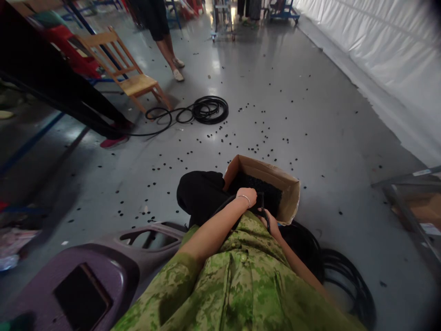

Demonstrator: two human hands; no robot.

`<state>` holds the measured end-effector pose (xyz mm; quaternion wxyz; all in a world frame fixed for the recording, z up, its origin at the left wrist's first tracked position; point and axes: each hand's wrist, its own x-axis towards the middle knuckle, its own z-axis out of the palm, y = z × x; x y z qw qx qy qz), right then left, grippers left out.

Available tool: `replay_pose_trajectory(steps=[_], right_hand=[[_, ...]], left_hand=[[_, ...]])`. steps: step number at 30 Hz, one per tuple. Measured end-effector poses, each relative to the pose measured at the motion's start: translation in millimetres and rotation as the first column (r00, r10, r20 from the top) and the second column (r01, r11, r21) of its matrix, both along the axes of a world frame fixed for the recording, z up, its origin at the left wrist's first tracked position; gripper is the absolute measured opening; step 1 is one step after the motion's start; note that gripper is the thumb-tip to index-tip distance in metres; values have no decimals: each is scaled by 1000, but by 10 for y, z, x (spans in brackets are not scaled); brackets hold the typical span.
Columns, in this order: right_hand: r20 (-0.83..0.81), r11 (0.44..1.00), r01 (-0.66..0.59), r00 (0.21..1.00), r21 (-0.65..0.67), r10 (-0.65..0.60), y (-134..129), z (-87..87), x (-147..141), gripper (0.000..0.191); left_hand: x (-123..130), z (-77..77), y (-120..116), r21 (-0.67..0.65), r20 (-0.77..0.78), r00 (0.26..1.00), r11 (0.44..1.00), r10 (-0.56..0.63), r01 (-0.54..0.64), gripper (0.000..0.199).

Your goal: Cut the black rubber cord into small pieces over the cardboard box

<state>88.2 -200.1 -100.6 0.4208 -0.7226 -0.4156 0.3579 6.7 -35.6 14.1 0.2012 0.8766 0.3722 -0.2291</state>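
Observation:
My left hand [247, 197], with a bracelet at its wrist, is closed over the near side of an open cardboard box [291, 202]. A black hose [223, 204] runs along my forearm into its fingers. Close by on the right, my right hand [271, 224] is wrapped round a slim dark tool [265, 215], like a cutter; its exact kind is unclear. Inside the box lies a heap of small black pieces [274, 195]. The box stands against my knee, and the fingertips of both hands are partly hidden.
Small black pieces [255, 149] are scattered across the grey floor. Coiled black hose [354, 276] lies at my right, another coil [210, 110] ahead by a wooden chair [138, 85]. A purple stool [113, 266] bears a phone [82, 296]. Two people stand at the left.

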Motion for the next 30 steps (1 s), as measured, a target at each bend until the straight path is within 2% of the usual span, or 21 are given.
replay_pose_trajectory(steps=[8, 23, 30], right_hand=[[4, 1000, -4, 1000, -2, 4, 17, 10, -6, 43], [20, 1000, -22, 1000, -9, 22, 20, 42, -16, 42], [-9, 1000, -22, 1000, 18, 22, 16, -11, -8, 40]], left_hand=[[-10, 46, -13, 9, 1, 1000, 1000, -5, 5, 33], [-2, -8, 2, 13, -2, 1000, 1000, -22, 22, 33], [-7, 6, 4, 12, 2, 1000, 1000, -16, 16, 33]])
